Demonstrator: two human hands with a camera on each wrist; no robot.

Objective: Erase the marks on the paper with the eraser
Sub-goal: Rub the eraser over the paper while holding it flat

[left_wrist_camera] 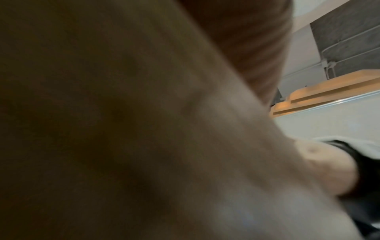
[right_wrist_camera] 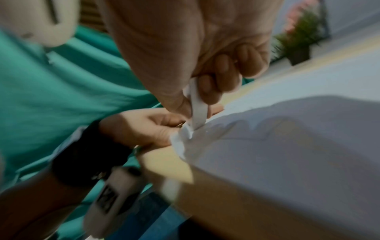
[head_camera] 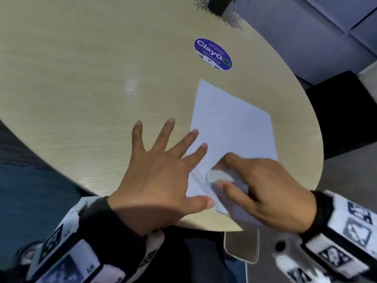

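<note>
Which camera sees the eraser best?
The right wrist view: the white eraser shows close up, pinched by the right hand against the paper. The head view shows it blurred and partly covered by fingers. The left wrist view doesn't show it.

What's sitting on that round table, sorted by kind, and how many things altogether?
White sheet of paper: 1
Pale white eraser, gripped in the right hand: 1
Round blue ClayGo sticker: 1
Dark potted plant: 1
Total: 4
</note>
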